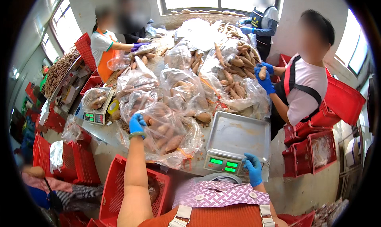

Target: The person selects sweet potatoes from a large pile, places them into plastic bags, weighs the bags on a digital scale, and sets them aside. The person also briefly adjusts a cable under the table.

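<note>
My left hand [137,126], in a blue glove with a green bangle at the wrist, has its fingers curled on the film of a clear plastic bag [154,114]. Sweet potatoes [173,143] show through the bag and in its wide mouth. Blue-gloved too, my right hand [253,169] is at the front right corner of a digital scale [221,164], beside its keypad. No object shows in that hand, and its fingers are apart. The scale's metal pan [239,136] carries nothing, and its green displays are lit.
A co-worker's gloved hands [265,78] hold a sweet potato at the right. Other people stand around the far side. Bagged sweet potatoes [181,90] crowd the table. Another scale [95,115] bears a bag at the left. Red crates [114,191] stand by my left arm and right of the table.
</note>
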{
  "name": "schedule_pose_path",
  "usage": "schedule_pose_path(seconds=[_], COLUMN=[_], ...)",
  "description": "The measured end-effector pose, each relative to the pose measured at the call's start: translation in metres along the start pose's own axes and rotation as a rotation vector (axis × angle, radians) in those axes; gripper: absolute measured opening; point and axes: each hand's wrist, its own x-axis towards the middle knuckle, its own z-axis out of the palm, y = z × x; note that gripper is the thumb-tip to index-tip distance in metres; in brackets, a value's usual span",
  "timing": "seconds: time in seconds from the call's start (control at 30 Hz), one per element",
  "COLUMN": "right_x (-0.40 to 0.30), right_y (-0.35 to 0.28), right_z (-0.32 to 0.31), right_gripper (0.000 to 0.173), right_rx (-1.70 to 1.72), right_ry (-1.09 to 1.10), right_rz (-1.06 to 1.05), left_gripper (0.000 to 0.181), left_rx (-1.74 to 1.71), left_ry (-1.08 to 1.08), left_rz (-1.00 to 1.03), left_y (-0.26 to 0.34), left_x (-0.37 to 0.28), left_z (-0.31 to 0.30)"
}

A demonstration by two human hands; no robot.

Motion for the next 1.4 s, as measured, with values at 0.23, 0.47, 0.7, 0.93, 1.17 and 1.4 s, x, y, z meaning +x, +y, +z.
schedule_pose_path(seconds=[0.23, 0.47, 0.7, 0.93, 1.17, 1.4], right_x=[0.009, 0.012, -0.002, 0.013, 0.069, 0.052], right_y=[-0.016, -0.044, -0.04, -0.049, -0.019, 0.0], right_z=[0.001, 0.037, 0.074, 0.014, -0.055, -0.053], right_gripper=[0.029, 0.045, 0.059, 0.045, 0.039, 0.036], right_rx=[0.068, 0.132, 0.552, 0.493, 0.26, 0.034], right_ry=[-0.1, -0.655, -0.731, -0.442, -0.071, 0.165], right_rz=[0.0, 0.302, 0.616, 0.253, 0.228, -0.159], left_gripper=[0.007, 0.037, 0.061, 0.072, 0.051, 0.035], left_rx=[0.159, -0.157, -0.337, -0.117, -0.062, 0.07], left_ry=[-0.296, -0.787, -1.068, -1.029, -0.986, -1.046], left_rz=[0.283, 0.315, -0.098, -0.111, -0.242, -0.539], left_y=[0.078, 0.103, 0.056, 0.007, -0.046, -0.144], left_x=[-0.106, -0.188, -0.231, -0.265, -0.264, -0.234], left_z=[0.071, 0.117, 0.151, 0.204, 0.248, 0.225])
